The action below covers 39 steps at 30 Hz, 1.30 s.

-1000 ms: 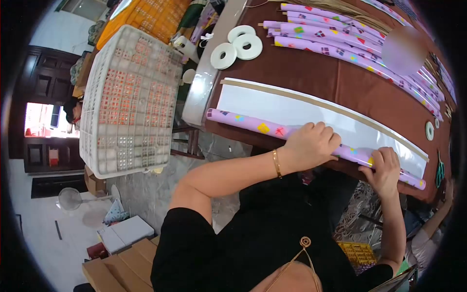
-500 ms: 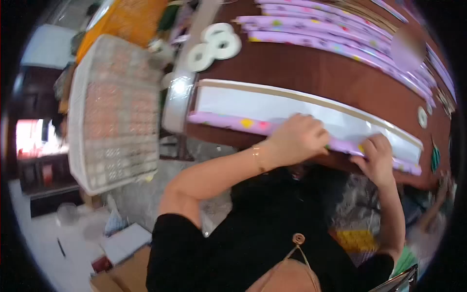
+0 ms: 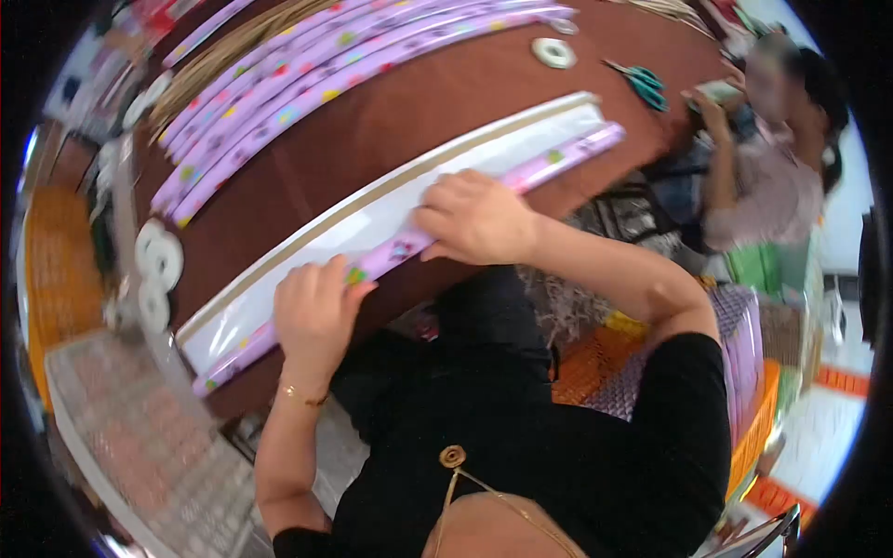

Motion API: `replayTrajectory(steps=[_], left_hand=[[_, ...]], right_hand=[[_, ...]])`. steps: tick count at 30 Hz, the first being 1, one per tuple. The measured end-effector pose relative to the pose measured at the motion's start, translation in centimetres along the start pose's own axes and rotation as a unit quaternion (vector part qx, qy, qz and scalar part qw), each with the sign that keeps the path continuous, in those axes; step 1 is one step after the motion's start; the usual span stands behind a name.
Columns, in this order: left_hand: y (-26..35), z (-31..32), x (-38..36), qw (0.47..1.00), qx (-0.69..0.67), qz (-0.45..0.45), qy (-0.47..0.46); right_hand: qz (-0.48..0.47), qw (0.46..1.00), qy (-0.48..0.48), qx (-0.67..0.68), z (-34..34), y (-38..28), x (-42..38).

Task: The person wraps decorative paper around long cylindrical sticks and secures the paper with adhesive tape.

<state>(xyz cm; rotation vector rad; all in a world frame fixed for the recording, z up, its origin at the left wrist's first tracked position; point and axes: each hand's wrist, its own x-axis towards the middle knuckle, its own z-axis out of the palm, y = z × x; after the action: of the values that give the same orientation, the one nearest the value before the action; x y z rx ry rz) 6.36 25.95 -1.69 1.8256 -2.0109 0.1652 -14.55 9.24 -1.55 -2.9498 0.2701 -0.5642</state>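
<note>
A long purple patterned roll (image 3: 400,249) lies along the near edge of a white sheet (image 3: 367,231) on the brown table. The sheet's far edge carries a tan strip (image 3: 339,216). Toward the roll's left end, my left hand (image 3: 314,316) is closed over it, thumb on the near side. My right hand (image 3: 479,219) grips it right of the middle, fingers bent over the top. Both palms hide short stretches of the roll. Its right end lies free on the table.
Several purple patterned rolls (image 3: 316,98) and thin brown sticks (image 3: 219,70) lie farther back. Tape rolls (image 3: 158,265) sit at the left; another tape roll (image 3: 554,53) and green-handled scissors (image 3: 642,86) are at the right. Another person (image 3: 763,177) sits at the right.
The view has swung to the right. My left hand has gone from the roll's middle toward its left end, and my right hand from near the right end toward the middle.
</note>
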Motion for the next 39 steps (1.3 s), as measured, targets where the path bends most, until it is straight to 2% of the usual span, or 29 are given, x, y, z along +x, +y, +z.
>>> replayTrajectory(steps=[1, 3, 5, 6, 8, 9, 11, 12, 14, 21, 22, 24, 26, 27, 29, 30, 32, 33, 34, 36, 37, 39], left_hand=[[0.0, -0.1, 0.0, 1.0, 0.021, 0.0, -0.011], [0.1, -1.4, -0.2, 0.998, -0.033, -0.029, 0.038], [-1.0, -4.1, -1.9, 0.987, -0.099, -0.116, 0.041], [-2.3, -5.4, -3.6, 0.985, -0.06, -0.154, 0.043], [-4.7, -6.7, -6.5, 0.902, -0.22, -0.271, 0.254], [-5.8, -7.6, -8.4, 0.852, -0.276, -0.33, 0.296], [-8.2, -9.2, -12.0, 0.714, -0.385, -0.419, 0.408], [-8.7, -10.4, -13.3, 0.666, -0.404, -0.458, 0.429], [-9.5, -11.6, -15.6, 0.598, -0.431, -0.477, 0.479], [-10.0, -10.7, -18.9, 0.602, -0.421, -0.475, 0.485], [-9.9, -9.5, -19.3, 0.685, -0.409, -0.474, 0.372], [-7.9, -8.0, -16.8, 0.726, -0.405, -0.464, 0.306], [-7.8, -9.9, -16.3, 0.641, -0.5, -0.464, 0.352], [-8.4, -10.1, -16.2, 0.641, -0.502, -0.463, 0.35], [-9.6, -10.2, -16.1, 0.604, -0.468, -0.486, 0.424], [-9.6, -9.8, -16.4, 0.603, -0.472, -0.485, 0.422], [-9.3, -8.1, -16.8, 0.686, -0.451, -0.48, 0.308], [-9.6, -8.7, -16.5, 0.74, -0.393, -0.439, 0.324], [-9.1, -9.7, -15.6, 0.816, -0.227, -0.434, 0.307], [-7.8, -9.9, -13.9, 0.871, -0.023, -0.383, 0.306], [-6.6, -9.4, -12.4, 0.89, 0.007, -0.338, 0.305], [-4.7, -8.5, -10.2, 0.951, 0.04, -0.247, 0.183]], right_hand=[[0.008, 1.0, -0.001, 0.014, 0.3, -0.1, -0.3], [0.01, 1.0, -0.005, 0.006, 0.3, -0.2, -0.2], [0.024, 0.999, -0.032, 0.004, -0.1, -0.7, -0.1], [0.01, 0.999, -0.034, 0.003, -0.2, -0.8, 0.1], [-0.001, 0.999, -0.044, 0.009, -0.4, -0.7, 1.0], [-0.009, 0.999, -0.041, 0.009, -0.2, -0.5, 0.8], [-0.018, 0.999, -0.027, -0.006, 0.0, -0.8, 1.2], [-0.026, 0.999, -0.026, -0.001, 0.1, -1.0, 1.3], [-0.013, 0.999, -0.031, -0.013, 0.1, -1.2, 1.2], [0.001, 0.999, -0.045, -0.008, 0.3, -1.1, 0.9], [0.005, 0.999, -0.045, -0.002, 0.3, -1.2, 0.9], [0.004, 0.999, -0.041, -0.005, 0.4, -1.1, 0.9], [0.007, 0.999, -0.036, -0.01, 0.4, -1.1, 1.0], [0.01, 0.999, -0.038, -0.004, 0.4, -1.2, 0.9], [0.014, 0.999, -0.041, 0.001, 0.4, -1.4, 1.0], [0.013, 0.999, -0.039, 0.0, 0.4, -1.4, 1.1], [0.008, 0.999, -0.031, 0.001, 0.4, -1.5, 1.1], [0.009, 1.0, -0.026, 0.0, 0.4, -1.4, 1.1], [0.01, 1.0, -0.026, -0.001, 0.4, -1.5, 1.2], [0.014, 1.0, -0.026, 0.0, -0.1, -1.3, 1.2], [0.019, 1.0, -0.022, -0.002, 0.1, -1.0, 0.9], [0.009, 1.0, -0.016, -0.003, -0.1, -0.9, 1.0]])
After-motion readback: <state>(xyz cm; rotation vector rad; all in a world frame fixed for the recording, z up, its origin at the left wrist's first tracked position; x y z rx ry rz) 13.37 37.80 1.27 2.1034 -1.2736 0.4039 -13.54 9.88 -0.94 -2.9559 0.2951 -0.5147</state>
